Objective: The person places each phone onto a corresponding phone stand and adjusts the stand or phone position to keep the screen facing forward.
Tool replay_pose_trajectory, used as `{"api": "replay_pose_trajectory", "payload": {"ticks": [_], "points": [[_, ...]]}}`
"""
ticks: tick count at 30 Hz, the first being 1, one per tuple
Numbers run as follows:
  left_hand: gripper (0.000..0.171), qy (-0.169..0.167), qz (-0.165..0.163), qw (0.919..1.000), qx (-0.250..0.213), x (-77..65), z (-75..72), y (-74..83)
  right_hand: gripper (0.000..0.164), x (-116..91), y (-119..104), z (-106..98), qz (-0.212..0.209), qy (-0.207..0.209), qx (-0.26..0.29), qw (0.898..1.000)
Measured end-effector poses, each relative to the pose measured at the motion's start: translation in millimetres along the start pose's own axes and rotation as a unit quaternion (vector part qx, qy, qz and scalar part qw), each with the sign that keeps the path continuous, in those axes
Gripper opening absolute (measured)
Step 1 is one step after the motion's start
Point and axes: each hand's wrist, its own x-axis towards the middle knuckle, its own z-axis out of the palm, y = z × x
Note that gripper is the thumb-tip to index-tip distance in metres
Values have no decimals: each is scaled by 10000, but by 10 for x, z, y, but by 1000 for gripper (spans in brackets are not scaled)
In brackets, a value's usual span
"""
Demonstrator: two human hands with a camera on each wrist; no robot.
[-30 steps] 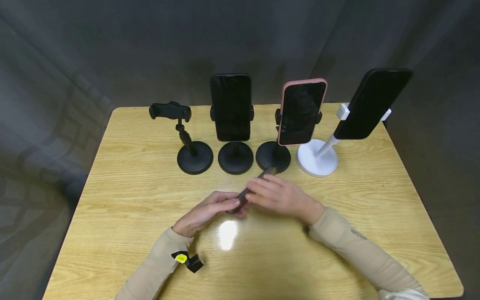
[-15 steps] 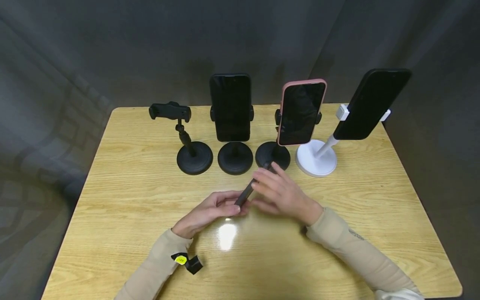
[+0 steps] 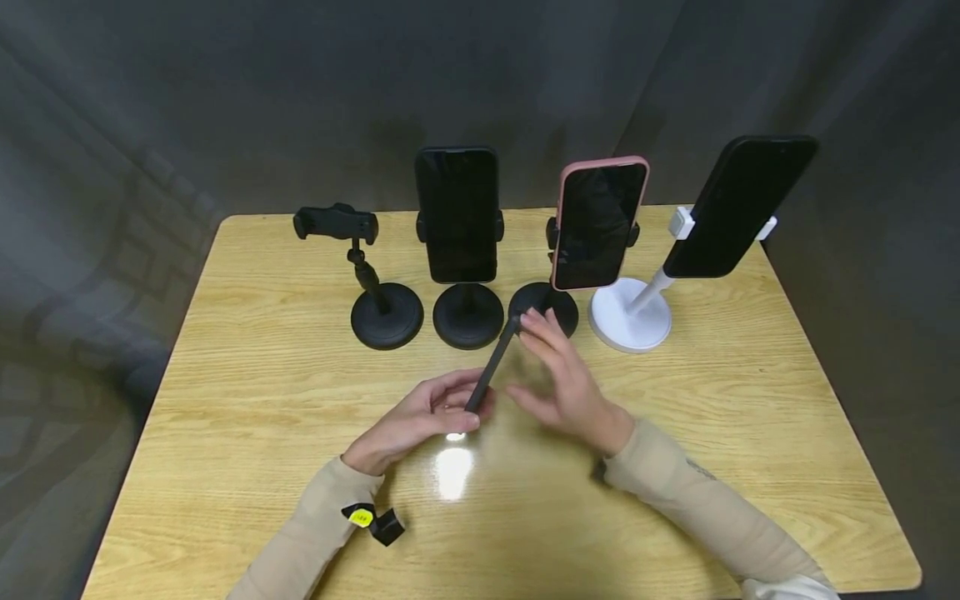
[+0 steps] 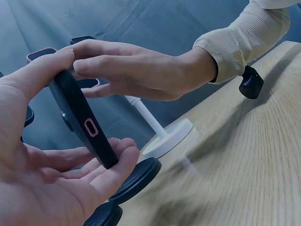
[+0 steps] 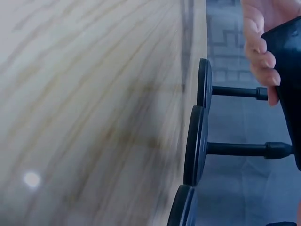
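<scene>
My left hand (image 3: 423, 417) holds a dark smartphone (image 3: 492, 362) by its near end, edge-on in the head view and raised above the table. In the left wrist view the phone's bottom edge (image 4: 91, 127) shows a pink-rimmed port, with the thumb on one side and the fingers curled under the other. Its dark broad face (image 5: 289, 70) appears in the right wrist view, the left fingers (image 5: 263, 59) along its side. My right hand (image 3: 573, 387) is beside the phone's far end, fingers extended, fingertips close to it.
Along the wooden table's (image 3: 262, 467) back stand a black phone stand (image 3: 335, 222) with a bare clamp, two black stands holding a black phone (image 3: 459, 217) and a pink-cased phone (image 3: 600, 223), and a white stand (image 3: 628, 321) holding a black phone (image 3: 738, 208). A dark curtain hangs behind.
The phone has turned steeper in the left hand, its far end swinging left and away. My right hand's fingers have straightened and moved off it to the right. The stands have not moved.
</scene>
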Motion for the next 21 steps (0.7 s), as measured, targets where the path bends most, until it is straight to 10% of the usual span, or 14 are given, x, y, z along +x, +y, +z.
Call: {"api": "replay_pose_trajectory", "payload": {"ticks": [12, 21], "points": [[84, 223, 335, 9992, -4, 17, -4, 3, 73, 37, -38, 84, 1449, 375, 648, 9866], [83, 476, 472, 9973, 300, 6, -7, 23, 85, 5, -74, 134, 2401, 210, 2047, 9487]]}}
